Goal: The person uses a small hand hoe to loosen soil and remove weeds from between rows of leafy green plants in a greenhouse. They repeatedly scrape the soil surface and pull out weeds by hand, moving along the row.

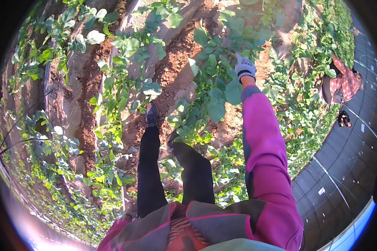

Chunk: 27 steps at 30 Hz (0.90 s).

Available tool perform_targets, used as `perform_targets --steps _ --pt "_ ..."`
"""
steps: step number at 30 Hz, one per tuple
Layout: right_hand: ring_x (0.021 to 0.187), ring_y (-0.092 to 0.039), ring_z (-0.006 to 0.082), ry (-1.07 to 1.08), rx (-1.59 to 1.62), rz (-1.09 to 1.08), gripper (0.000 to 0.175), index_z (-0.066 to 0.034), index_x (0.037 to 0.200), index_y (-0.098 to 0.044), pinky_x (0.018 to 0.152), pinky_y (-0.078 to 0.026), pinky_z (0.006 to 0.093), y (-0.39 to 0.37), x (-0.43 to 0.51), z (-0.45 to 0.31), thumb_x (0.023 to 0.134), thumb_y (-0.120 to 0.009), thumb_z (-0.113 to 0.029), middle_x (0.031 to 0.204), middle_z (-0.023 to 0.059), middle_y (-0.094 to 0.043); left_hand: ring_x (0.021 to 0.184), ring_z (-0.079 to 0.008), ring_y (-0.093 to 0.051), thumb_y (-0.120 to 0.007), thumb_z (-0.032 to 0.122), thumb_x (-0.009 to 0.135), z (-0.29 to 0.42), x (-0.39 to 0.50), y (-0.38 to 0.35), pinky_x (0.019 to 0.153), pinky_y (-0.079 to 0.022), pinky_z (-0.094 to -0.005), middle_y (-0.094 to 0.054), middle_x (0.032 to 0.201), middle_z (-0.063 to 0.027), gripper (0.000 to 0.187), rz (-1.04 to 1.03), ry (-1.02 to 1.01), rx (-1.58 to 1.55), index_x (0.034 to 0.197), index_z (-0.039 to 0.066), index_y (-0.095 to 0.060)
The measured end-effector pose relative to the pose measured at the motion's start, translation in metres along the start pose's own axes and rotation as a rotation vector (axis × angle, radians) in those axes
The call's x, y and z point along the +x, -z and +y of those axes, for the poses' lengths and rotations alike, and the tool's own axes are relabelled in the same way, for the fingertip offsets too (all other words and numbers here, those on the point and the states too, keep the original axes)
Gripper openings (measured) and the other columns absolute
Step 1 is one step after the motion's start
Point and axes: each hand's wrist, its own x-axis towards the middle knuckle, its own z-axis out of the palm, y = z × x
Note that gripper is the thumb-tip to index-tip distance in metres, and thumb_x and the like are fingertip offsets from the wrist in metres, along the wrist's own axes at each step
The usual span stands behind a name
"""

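My right hand [245,66], in a pale knitted glove with a dark wrist band, reaches forward into a row of broad-leaved green plants [216,103]. Its back faces me and one finger points up towards the leaves. The other fingers are mostly out of sight, so a grip on a stem cannot be made out. Beside the wrist hangs a large round leaf [234,92]. My left sleeve [117,224] shows low at the left, its cuff close to my thigh. The left hand beyond it is too small and blurred to read.
My shoes and black-trousered legs [149,163] stand among the plants. Reddish soil [176,62] lies between pale film strips [88,78]. Another person in a red patterned top [344,80] bends at the right, near dark ground sheeting [336,163]. A thin dark cable [22,142] arcs at the left.
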Motion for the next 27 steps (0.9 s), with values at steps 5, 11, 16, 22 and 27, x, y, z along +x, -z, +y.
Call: perform_targets --steps 5,11,16,22,27 --pt "0.108 -0.06 0.0333 -0.046 -0.025 0.013 0.042 -0.0204 0.134 -0.047 0.087 -0.048 0.0454 -0.006 0.038 -0.008 0.093 -0.037 -0.018 0.126 0.0154 -0.056 0.101 -0.017 -0.056 -0.063 0.02 0.082 -0.01 0.006 -0.021 0.085 -0.046 -0.0315 -0.057 0.115 -0.0083 0.053 -0.02 0.006 -0.065 0.13 0.01 -0.043" --pt "0.109 -0.06 0.0313 -0.022 -0.017 0.003 0.037 -0.0152 0.126 -0.054 0.088 -0.048 0.0443 -0.025 0.058 0.011 0.091 -0.041 -0.019 0.117 0.0147 -0.062 0.103 -0.0171 -0.055 -0.064 0.02 0.081 0.01 -0.007 -0.008 0.086 -0.046 -0.0317 -0.057 0.117 -0.0083 0.056 -0.036 0.02 -0.062 0.131 0.01 -0.041" --pt "0.111 -0.059 0.0313 -0.027 -0.052 -0.046 0.038 -0.0166 0.126 -0.054 0.09 -0.048 0.0438 -0.012 0.065 0.0 0.089 -0.045 -0.022 0.119 0.0148 -0.062 0.104 -0.0172 -0.055 -0.065 0.02 0.081 0.025 -0.008 -0.01 0.088 -0.046 -0.0318 -0.056 0.119 -0.0084 0.059 -0.029 0.01 -0.094 0.133 0.01 -0.039" --pt "0.117 -0.054 0.0309 -0.076 -0.01 -0.156 0.049 -0.0211 0.134 -0.049 0.097 -0.044 0.0425 0.003 0.07 0.005 0.084 -0.049 -0.022 0.128 0.0125 -0.057 0.106 -0.0174 -0.055 -0.066 0.02 0.08 0.045 -0.014 0.007 0.089 -0.046 -0.032 -0.055 0.121 -0.0084 0.062 -0.029 -0.019 -0.072 0.135 0.01 -0.037" --pt "0.109 -0.06 0.0314 -0.063 0.018 -0.111 0.039 -0.0174 0.125 -0.054 0.089 -0.048 0.0437 0.007 0.072 0.007 0.087 -0.047 -0.023 0.119 0.0134 -0.062 0.108 -0.0175 -0.054 -0.067 0.019 0.079 0.076 -0.025 0.024 0.09 -0.046 -0.0322 -0.055 0.123 -0.0085 0.065 -0.038 -0.043 -0.034 0.136 0.01 -0.035"
